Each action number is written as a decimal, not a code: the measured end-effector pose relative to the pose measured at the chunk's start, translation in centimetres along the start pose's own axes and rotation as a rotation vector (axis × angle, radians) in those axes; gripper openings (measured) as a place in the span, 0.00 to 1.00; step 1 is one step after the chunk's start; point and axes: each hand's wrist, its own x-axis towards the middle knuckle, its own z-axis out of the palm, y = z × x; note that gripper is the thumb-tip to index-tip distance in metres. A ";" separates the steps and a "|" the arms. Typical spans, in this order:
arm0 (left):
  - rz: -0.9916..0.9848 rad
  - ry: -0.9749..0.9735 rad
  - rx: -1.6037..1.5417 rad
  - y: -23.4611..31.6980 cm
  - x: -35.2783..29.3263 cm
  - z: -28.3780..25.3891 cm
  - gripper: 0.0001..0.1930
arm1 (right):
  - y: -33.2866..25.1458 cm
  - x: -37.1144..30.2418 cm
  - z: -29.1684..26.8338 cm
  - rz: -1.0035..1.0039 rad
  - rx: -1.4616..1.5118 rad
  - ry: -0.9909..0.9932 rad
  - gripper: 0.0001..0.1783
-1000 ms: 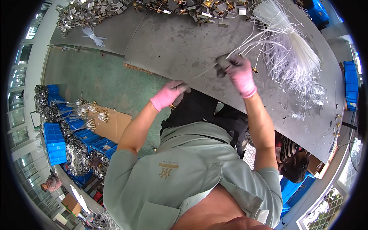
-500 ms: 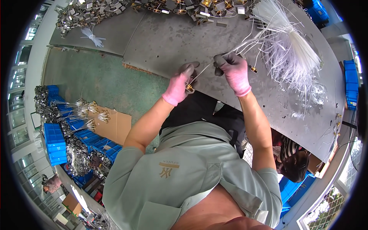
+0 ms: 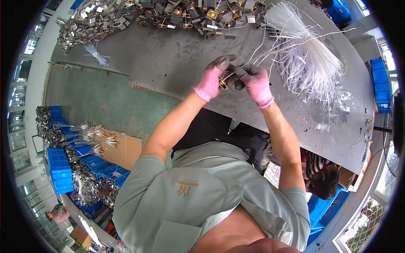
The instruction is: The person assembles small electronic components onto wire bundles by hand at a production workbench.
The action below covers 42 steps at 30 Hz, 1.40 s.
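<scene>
Both hands wear pink gloves with dark grey fingers and are close together over the near edge of the grey table (image 3: pixel 177 63). My left hand (image 3: pixel 211 80) is closed on a small brass-coloured metal part (image 3: pixel 222 84), which shows below its fingers. A short stretch of white wire (image 3: pixel 228 76) runs from that part toward my right hand (image 3: pixel 256 84), whose fingers are pinched on the wire. More white wire ends (image 3: pixel 254 64) rise behind the right hand. Beside its wrist a small dark and brass piece (image 3: pixel 270 83) shows; what holds it is hidden.
A large bundle of white wires (image 3: pixel 314 52) lies on the table to the right. Grey and brass metal parts (image 3: pixel 181 16) are heaped along the far edge. A small tied white bunch (image 3: pixel 98 55) lies far left. Blue crates (image 3: pixel 60 168) stand at left; another person (image 3: pixel 322 181) is at lower right.
My left hand has moved right and up with the brass-coloured part, close to my right hand. The wire stretch between them is shorter. The view has shifted slightly.
</scene>
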 end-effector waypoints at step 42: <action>-0.435 0.633 0.410 -3.7 -28.3 -18.1 0.06 | 1.2 6.9 2.2 -0.206 0.550 0.287 0.18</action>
